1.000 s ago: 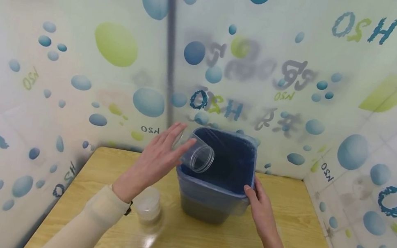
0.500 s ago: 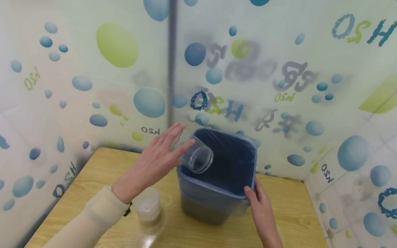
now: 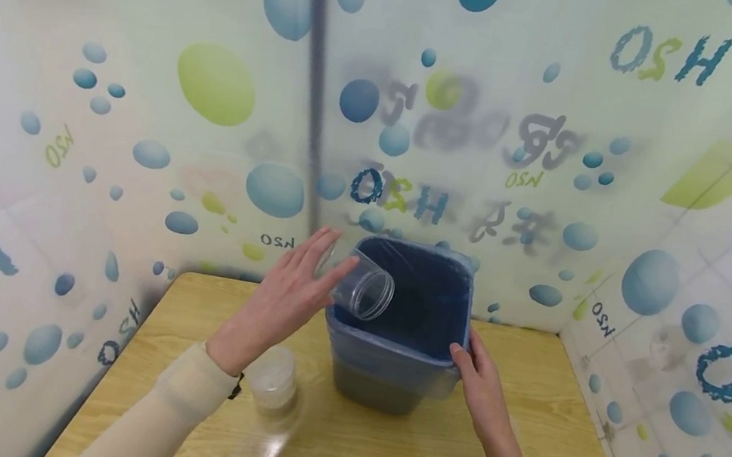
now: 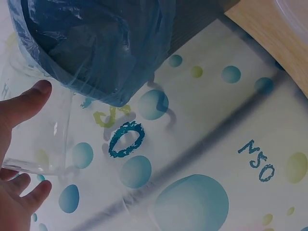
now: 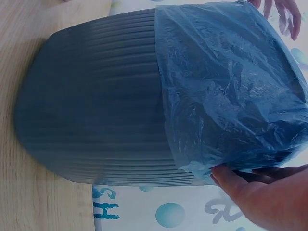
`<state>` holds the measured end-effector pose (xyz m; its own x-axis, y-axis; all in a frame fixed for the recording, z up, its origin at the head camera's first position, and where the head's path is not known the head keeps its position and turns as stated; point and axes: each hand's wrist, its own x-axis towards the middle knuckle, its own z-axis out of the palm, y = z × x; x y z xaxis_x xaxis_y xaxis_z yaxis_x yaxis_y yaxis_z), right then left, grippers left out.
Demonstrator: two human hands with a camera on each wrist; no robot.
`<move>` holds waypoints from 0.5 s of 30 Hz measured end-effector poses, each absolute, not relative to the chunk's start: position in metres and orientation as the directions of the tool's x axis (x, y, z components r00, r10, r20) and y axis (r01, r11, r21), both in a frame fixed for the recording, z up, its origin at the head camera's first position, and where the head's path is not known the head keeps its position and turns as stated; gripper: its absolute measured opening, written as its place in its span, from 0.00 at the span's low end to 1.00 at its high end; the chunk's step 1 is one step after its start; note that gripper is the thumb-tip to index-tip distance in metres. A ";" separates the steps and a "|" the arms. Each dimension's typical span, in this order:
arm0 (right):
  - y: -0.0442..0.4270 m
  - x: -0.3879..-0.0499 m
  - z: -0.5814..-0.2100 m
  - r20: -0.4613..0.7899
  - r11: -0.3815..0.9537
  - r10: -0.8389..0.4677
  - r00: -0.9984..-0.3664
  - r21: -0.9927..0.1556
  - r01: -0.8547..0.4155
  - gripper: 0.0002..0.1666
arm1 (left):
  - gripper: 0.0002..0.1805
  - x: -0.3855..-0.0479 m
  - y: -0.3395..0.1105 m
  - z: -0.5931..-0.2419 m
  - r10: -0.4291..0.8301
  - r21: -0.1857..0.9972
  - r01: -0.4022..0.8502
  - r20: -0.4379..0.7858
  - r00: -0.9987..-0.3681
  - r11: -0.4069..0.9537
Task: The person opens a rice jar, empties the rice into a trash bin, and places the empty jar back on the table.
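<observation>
In the head view a clear plastic jar [image 3: 367, 291] lies tilted over the left rim of a grey wastebasket [image 3: 374, 388], its round mouth toward the inside. My left hand [image 3: 286, 291] holds the jar from the left; in the left wrist view the thumb [image 4: 30, 102] lies along its wall. No contents show in the jar. A thin blue bin bag [image 5: 226, 86] lines the basket and folds down over its outside. My right hand [image 3: 485, 388] grips the right rim through the bag, thumb outside. The basket's bottom inside is too dark to make out.
A second clear round container [image 3: 272, 379] stands on the wooden table [image 3: 339, 446], left of the wastebasket and beside my left wrist. A patterned curtain [image 3: 215, 84] hangs behind the table's back edge, with similar walls at both sides.
</observation>
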<state>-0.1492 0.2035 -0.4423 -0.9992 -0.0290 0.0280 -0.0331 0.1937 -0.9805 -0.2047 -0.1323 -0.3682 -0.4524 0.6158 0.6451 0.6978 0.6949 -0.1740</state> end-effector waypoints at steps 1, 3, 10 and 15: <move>0.203 -0.150 -0.442 0.027 0.194 -0.029 -0.999 -0.980 -0.032 0.37 | 0.49 -0.205 -0.132 -0.369 0.614 -0.174 0.697 0.647 -0.452 0.696; 0.204 -0.150 -0.442 0.024 0.203 -0.029 -0.999 -0.979 -0.030 0.38 | 0.49 -0.205 -0.133 -0.369 0.613 -0.175 0.696 0.650 -0.449 0.696; 0.204 -0.150 -0.442 0.023 0.213 -0.031 -0.999 -0.977 -0.029 0.37 | 0.49 -0.204 -0.133 -0.367 0.627 -0.191 0.695 0.636 -0.450 0.693; 0.204 -0.150 -0.443 0.037 0.190 -0.036 -0.999 -0.981 -0.043 0.37 | 0.48 -0.203 -0.133 -0.367 0.623 -0.189 0.691 0.635 -0.456 0.698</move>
